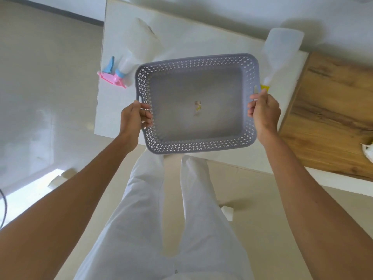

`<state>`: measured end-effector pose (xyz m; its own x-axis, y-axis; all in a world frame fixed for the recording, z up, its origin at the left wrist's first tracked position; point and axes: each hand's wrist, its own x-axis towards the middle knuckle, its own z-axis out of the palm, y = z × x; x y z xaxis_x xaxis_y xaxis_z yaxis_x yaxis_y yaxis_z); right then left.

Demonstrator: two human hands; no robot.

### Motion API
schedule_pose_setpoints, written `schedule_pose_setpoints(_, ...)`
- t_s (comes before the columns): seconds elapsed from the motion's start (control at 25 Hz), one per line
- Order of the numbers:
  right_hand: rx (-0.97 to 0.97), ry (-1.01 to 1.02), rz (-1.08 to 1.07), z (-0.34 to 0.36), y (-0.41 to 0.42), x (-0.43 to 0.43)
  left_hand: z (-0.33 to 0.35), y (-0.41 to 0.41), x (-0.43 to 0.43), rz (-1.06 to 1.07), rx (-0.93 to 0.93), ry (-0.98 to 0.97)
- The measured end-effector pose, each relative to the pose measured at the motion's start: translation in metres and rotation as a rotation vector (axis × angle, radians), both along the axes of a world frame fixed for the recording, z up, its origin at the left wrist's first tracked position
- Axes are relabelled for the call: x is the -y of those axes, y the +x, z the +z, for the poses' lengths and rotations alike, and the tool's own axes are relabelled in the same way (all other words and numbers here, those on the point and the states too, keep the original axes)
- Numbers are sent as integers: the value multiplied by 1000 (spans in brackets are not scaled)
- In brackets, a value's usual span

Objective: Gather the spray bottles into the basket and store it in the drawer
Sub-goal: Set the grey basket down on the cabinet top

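I hold a grey perforated basket by its two short sides, over the front edge of a white tabletop. My left hand grips its left rim below the handle slot. My right hand grips the right rim at the handle slot. The basket holds no bottles; a small torn sticker sits on its floor. One clear spray bottle with a pink and blue trigger head lies on the table left of the basket. A second clear bottle with a yellow head lies at the basket's right, its head partly hidden.
A wooden surface adjoins the white tabletop on the right, with a white object at its right edge. My white-trousered legs stand on a beige floor below the basket. No drawer is in view.
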<state>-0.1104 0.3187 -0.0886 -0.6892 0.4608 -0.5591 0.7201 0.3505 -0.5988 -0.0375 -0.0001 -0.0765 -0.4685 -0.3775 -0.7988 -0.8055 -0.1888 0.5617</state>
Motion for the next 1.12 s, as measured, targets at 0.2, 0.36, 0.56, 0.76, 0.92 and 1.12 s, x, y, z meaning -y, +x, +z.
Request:
schedule_pose_setpoints(0.2,64,-77,38,3,14,-7,3,-8,2,15,-28,-15)
schedule_pose_setpoints(0.36,71,-119,-64,6,33,-5,5,-23,7,-71,-10,-38)
schedule_pose_setpoints(0.56,73,-136,-146,6,55,2,1,-38,12,-147,-3,-74)
schedule_pose_setpoints(0.76,67,-179,-224,8,60,11,-1,-44,17,-177,-21,-95)
schedule_pose_setpoints(0.92,34,-200,-254,7,59,15,-3,-50,18,-178,-36,-102)
schedule_pose_setpoints(1.12,48,-157,-242,5,59,16,-6,-52,17,-174,-47,-121)
